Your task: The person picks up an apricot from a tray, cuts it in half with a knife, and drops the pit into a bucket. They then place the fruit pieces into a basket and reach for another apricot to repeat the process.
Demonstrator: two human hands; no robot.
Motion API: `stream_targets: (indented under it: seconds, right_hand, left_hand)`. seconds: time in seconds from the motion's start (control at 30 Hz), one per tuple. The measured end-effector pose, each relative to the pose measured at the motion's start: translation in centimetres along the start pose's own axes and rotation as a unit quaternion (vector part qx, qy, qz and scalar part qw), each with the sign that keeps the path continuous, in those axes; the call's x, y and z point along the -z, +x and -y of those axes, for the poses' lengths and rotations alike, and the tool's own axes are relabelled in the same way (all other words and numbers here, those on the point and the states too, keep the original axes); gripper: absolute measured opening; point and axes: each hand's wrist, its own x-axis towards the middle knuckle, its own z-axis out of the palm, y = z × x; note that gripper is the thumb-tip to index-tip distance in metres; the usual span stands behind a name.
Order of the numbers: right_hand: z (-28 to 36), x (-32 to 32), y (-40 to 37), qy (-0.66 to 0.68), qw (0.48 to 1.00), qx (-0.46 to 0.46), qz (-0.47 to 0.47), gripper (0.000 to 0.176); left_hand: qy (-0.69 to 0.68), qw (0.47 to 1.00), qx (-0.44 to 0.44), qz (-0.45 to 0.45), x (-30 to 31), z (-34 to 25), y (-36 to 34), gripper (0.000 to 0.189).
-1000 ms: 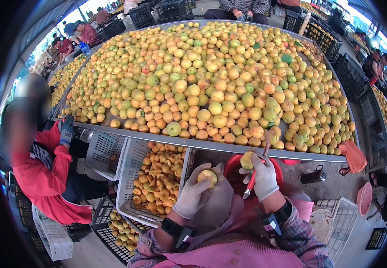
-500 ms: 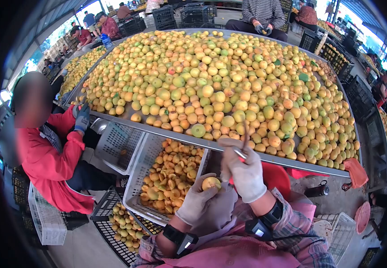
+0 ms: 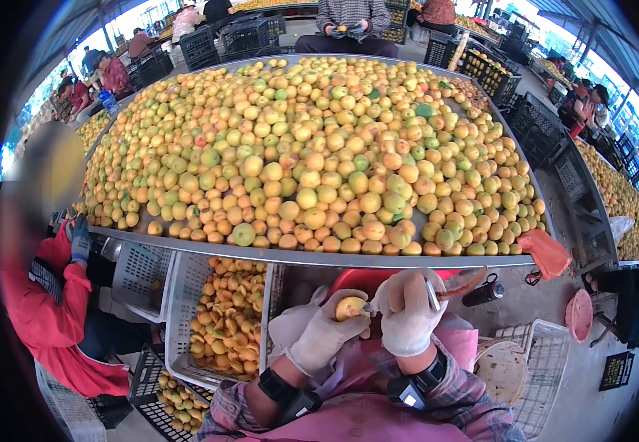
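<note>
"White knitted gloves are covering both of the person's hands. What is the left hand (image 3: 327, 335) doing?"

"It is closing its fingers around a small round yellow-orange apricot (image 3: 350, 307), holding it in front of the chest, just below the edge of the long grey metal table (image 3: 408, 261)."

"And the right hand (image 3: 408, 317)?"

"It is clenching a red-handled knife (image 3: 461, 283) in a tight fist. The handle is sticking out to the right, and the fist is pressing up against the apricot. Whether the blade is touching the fruit, one cannot tell."

"What is lying on the table?"

"A deep heap of yellow, orange and green apricots (image 3: 312, 162) is covering nearly all of it."

"And underneath?"

"A white slatted plastic crate (image 3: 187, 295) is sitting under the edge, left of the hands, holding cut apricot halves (image 3: 224, 324). A red plastic basin (image 3: 364, 279) is showing just behind the hands."

"Is anyone else working there?"

"A co-worker in a red jacket (image 3: 47, 324) is sitting at the left, resting a blue-grey gloved hand (image 3: 80, 239) on the table's edge. An orange-red bag (image 3: 548, 254) is hanging at the table's right corner."
</note>
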Motion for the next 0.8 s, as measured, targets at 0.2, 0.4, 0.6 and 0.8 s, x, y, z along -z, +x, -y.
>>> stream_targets:
  seconds: [0.2,0.4,0.6,0.8]
  right_hand:
    - [0.9,4.3,0.6,0.036,0.999,0.007,0.008,0.009]
    - [2.2,6.5,2.1,0.244,0.969,-0.015,0.036,0.017]
    - [3.1,7.5,2.6,0.110,0.993,-0.005,0.029,0.047]
    - [2.7,9.3,3.0,0.224,0.967,-0.084,0.090,0.036]
  left_hand:
    - [0.022,0.999,-0.009,0.045,-3.1,0.8,2.4,0.035]
    - [0.091,0.993,-0.005,0.079,-5.1,0.6,3.4,0.034]
    - [0.113,0.988,0.002,0.102,-6.5,0.8,3.9,0.035]
    - [0.076,0.988,0.067,0.118,-7.0,0.5,3.6,0.030]
